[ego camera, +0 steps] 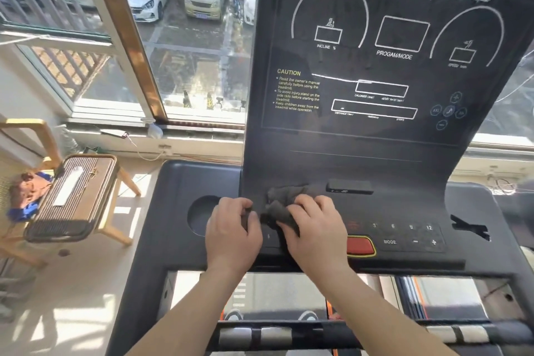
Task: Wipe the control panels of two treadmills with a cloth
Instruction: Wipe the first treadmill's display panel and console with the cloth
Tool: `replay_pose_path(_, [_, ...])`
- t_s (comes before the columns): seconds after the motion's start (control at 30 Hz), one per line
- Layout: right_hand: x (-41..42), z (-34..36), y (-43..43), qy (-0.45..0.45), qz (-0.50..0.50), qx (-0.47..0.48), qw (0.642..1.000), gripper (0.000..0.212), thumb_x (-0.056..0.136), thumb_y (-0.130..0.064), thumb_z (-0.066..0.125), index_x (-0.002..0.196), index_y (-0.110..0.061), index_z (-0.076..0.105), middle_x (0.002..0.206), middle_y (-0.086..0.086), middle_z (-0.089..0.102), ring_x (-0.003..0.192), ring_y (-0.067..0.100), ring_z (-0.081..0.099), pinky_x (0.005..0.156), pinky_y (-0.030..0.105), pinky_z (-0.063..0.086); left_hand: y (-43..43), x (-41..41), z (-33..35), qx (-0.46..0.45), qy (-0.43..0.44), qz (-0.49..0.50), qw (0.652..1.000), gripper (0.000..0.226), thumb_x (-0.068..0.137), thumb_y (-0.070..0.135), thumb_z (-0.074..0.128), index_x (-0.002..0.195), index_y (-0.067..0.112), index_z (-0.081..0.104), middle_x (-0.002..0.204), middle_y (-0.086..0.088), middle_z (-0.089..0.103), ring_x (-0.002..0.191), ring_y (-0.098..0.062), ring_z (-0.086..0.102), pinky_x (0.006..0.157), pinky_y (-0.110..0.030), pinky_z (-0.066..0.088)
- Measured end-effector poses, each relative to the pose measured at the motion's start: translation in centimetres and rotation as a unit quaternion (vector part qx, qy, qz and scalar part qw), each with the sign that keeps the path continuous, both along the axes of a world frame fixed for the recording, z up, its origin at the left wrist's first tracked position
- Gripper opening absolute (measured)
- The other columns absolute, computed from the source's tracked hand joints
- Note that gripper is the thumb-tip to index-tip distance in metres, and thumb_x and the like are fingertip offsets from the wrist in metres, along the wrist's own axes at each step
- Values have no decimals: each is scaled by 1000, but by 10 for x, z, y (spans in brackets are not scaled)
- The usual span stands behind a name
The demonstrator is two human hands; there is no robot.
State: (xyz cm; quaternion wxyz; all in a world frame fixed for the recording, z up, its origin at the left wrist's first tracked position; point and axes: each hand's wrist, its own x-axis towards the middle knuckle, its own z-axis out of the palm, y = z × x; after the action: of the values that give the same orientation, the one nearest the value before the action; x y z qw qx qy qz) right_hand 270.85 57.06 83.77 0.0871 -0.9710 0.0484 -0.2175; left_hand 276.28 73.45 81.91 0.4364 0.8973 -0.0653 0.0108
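**Both hands on cloth at base of console**

- Dark grey cloth (284,199) lies bunched at centre frame, on the lower part of the treadmill's control panel (375,139), where the upright display meets the button deck.
- Your right hand (315,228) sits on the cloth, fingers curled over it and gripping a fold.
- Your left hand (232,228) is just left of it, fingers curled in, pinching the cloth's left end.
- Red button (359,246) shows just right of your right hand; MODE, minus and plus keys lie further right.
- Small black device (349,186) rests on the ledge, upper right of the cloth.
- Round cup holder (199,215) is left of your left hand.
- Wooden stool (115,228) carries a striped case (72,196) at left of frame.
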Motion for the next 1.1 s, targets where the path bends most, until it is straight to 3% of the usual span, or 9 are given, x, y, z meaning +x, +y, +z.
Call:
replay_pose_path(0.13, [-13,-1,4,15,133,15,991,16,84,-34,76,87,-18,74,100,-4,70,88,25,56,74,32,52,0,0,0,-11,1,7,1000,17,96,11,63,104,25,65,99,11,61,94,-13,59,84,-41,53])
replay_pose_path(0.23, [-16,0,-20,28,165,14,986,21,88,-42,74,90,-22,75,102,-9,70,90,23,57,71,31,51,-5,1,6,-17,40,40,998,18,97,13,61,101,31,64,98,13,61,96,-15,61,84,-39,53])
replay_pose_path(0.37, [-30,1,-67,25,133,30,990,23,86,-47,70,86,-24,73,98,-14,67,90,21,56,65,31,51,-39,-5,21,11,23,55,998,16,95,13,63,101,28,67,99,11,64,97,-15,59,94,-42,49])
replay_pose_path(0.5, [-54,0,-126,44,111,41,992,23,83,-48,71,89,-26,74,101,-17,67,93,18,54,64,26,50,-112,-38,37,-42,17,-49,998,17,98,15,62,110,26,67,99,14,65,92,-9,62,84,-29,52])
replay_pose_path(0.7, [-95,-1,-234,35,41,32,998,25,84,-47,71,95,-25,75,105,-15,69,96,19,54,69,26,51,-203,-88,37,-77,37,-108,990,17,99,15,60,108,28,68,90,16,66,84,-1,62,79,-21,51])
replay_pose_path(0.83, [-113,-6,-290,24,13,1,1000,26,88,-44,69,99,-21,75,109,-9,71,100,24,57,78,37,55,-234,-111,37,-60,43,-106,992,19,99,15,60,109,30,67,95,21,66,90,4,61,79,-13,46])
replay_pose_path(0.93, [-117,-8,-301,8,15,-24,1000,23,91,-38,69,99,-18,75,109,-4,71,97,28,58,73,40,55,-248,-130,34,-52,42,-101,993,21,100,15,61,108,34,65,98,22,67,93,2,62,82,-16,48])
replay_pose_path(1.1, [-118,-8,-291,23,-142,25,989,22,82,-32,84,96,-17,76,111,0,68,98,32,54,62,40,54,-248,-148,35,-53,53,-78,994,22,99,15,62,114,29,69,102,21,70,94,1,64,85,-17,51])
